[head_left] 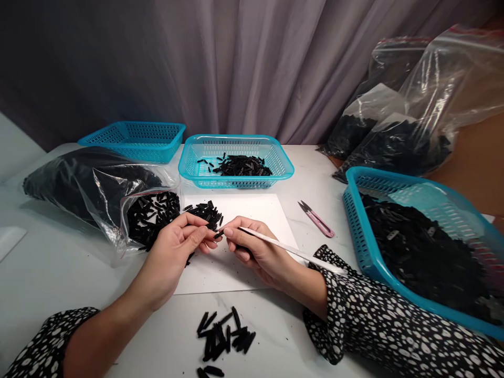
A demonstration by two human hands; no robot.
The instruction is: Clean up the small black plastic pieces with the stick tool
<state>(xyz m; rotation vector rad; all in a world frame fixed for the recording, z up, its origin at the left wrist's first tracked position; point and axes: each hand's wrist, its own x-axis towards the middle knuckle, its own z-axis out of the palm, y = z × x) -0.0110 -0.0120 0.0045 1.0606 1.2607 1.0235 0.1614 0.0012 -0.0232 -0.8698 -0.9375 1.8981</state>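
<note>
My left hand (179,252) is closed in a pinch above the white sheet (232,270). My right hand (262,249) meets it there, and a small narrow black piece (219,234) sits between the fingertips of both hands. A long slim white tool (293,249) with a dark section lies through my right hand and back along the wrist; its working end is hidden by the fingers. Behind my fingers is a heap of similar black pieces (205,212). More black pieces (226,333) lie loose on the table nearer to me.
An open clear bag (94,189) spills black pieces at left. A blue basket (236,139) at the back holds some, as does a large blue basket (354,220) at right. Another blue basket (165,152) stands back left. Pink-handled thread snips (317,219) and filled bags (405,142) are at right.
</note>
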